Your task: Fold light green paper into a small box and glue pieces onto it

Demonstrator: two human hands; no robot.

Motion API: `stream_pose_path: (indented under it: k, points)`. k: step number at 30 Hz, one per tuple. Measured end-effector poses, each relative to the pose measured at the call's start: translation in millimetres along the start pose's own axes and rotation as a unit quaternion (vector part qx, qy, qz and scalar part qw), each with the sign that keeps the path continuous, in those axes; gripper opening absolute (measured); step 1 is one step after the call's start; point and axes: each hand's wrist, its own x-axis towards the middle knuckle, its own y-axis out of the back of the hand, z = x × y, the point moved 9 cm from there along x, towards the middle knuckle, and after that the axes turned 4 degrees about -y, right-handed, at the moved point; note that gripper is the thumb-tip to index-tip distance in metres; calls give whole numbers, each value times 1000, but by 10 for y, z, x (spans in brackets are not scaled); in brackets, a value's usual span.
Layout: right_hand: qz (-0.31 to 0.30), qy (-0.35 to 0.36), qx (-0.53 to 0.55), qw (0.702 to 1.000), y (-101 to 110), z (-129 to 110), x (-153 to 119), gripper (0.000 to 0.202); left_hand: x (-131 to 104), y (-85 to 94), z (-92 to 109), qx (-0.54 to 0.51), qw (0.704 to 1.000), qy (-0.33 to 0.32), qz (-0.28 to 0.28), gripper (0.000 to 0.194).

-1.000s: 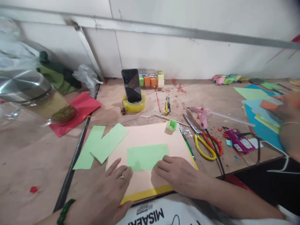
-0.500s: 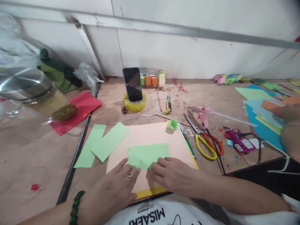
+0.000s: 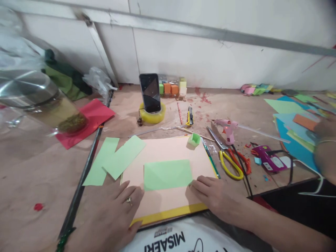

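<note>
A light green paper rectangle point(image 3: 168, 175) lies flat on a pale peach sheet point(image 3: 168, 148), which rests on a yellow-edged stack point(image 3: 170, 213). My left hand point(image 3: 115, 206) lies at the stack's lower left, fingers stretched and the thumb apart near the yellow edge. My right hand point(image 3: 210, 192) rests at the lower right, its fingers slightly bent on the peach sheet beside the green rectangle's corner. Neither hand visibly grasps anything. Two more light green strips point(image 3: 124, 157) overlap at the left. A small folded green paper box point(image 3: 194, 139) sits at the sheet's upper right.
At the right lie scissors point(image 3: 231, 164), a pink glue gun point(image 3: 228, 130), a purple device point(image 3: 269, 159) and coloured paper point(image 3: 296, 141) under another person's hand point(image 3: 327, 154). A phone point(image 3: 150, 92) stands in a tape roll point(image 3: 154, 117). A glass jar point(image 3: 52, 112) stands left.
My hands have moved apart, off the green rectangle to the stack's two sides. The rectangle lies in nearly the same place, more of it showing.
</note>
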Motion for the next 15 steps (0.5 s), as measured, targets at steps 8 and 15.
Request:
stream_pose_path:
  k: [8,15]
  points:
    - [71,-2,-10,997,238,-122,208,17,263,35,221,9,998,-64,0,49]
    - [33,41,1,999,87,-212,311,6,265,-138,181,1,997,-77,-27,55]
